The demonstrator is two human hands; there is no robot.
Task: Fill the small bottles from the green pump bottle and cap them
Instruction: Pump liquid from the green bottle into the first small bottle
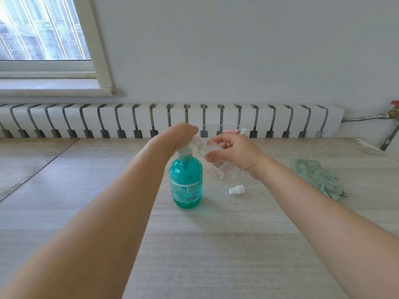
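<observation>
A translucent green plastic pump bottle stands upright on the pale wood-grain table, about three-quarters full of green liquid, with a printed label low on its side. The person's left hand lies over the white pump head on top of it, wrist bent down; the fingers are hidden behind the hand, so I cannot tell how they sit. The right hand grips a small clear plastic bottle, fingers and thumb curled round it, tilted so its open neck points toward the pump's spout just beside the left hand. Whether any liquid is in it I cannot tell. Another clear small bottle sits on the table beneath the right hand, looking empty. A white spray cap with a thin dip tube lies on its side near the green bottle's right. A crumpled green cloth rests further right. A clear container stands behind the hands, before the white radiator.
</observation>
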